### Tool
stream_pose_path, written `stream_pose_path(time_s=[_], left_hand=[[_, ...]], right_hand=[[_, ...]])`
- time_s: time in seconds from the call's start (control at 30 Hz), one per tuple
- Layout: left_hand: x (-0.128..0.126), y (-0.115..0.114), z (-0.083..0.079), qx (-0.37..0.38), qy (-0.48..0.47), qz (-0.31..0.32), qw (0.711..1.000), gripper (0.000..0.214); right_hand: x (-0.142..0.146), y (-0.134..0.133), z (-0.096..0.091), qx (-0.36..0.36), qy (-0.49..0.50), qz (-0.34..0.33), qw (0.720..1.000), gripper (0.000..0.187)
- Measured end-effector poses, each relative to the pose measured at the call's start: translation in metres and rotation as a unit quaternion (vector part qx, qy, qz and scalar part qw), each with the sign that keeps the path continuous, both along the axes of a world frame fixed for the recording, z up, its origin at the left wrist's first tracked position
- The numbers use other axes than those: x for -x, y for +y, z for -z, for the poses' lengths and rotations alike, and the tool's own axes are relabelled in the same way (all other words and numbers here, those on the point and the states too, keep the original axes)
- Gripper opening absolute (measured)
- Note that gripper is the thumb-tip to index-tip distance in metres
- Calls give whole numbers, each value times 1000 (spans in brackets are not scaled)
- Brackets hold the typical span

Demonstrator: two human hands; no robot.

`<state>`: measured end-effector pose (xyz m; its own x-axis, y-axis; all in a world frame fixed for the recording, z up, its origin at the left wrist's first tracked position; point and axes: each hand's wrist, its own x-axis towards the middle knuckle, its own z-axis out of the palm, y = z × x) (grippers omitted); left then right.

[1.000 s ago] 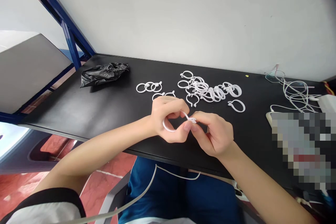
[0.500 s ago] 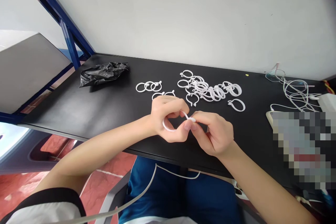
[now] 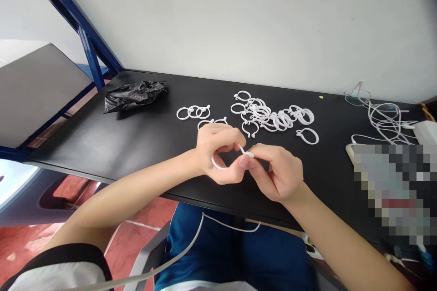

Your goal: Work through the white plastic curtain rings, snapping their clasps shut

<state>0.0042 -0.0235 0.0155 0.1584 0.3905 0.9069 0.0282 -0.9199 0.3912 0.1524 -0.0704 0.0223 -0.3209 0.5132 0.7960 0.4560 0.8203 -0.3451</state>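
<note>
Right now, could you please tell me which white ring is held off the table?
The white ring looped inside the curled left hand and pinched by the right hand; the other visible rings lie on the black table.

A crumpled black plastic bag lies at the left of the black table, near its far corner; on the right side, a pair of glasses is next to a tangle of white cable; nearer is a flat object, mostly hidden by pixel blocks; a pale wall stands behind; a blue metal frame rises at left, above the red floor.
</note>
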Motion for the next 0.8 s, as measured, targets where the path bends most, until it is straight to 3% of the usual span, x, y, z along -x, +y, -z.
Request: stream_pose_path(time_s=[0.37,0.53,0.6,0.67,0.8], left_hand=[[1,3,0,-11,3,52,999,19],[5,7,0,-10,50,62,997,21],[10,13,0,-11,105,20,994,21],[14,23,1,-15,186,-73,980,22],[19,38,-2,61,404,-243,880,31]], right_hand=[[3,-1,1,-9,17,2,1000,9],[-3,4,-2,0,22,-2,1000,8],[-9,10,-5,36,30,9,999,9],[-15,18,-6,96,48,45,993,6],[-20,28,-1,178,31,122,976,3]])
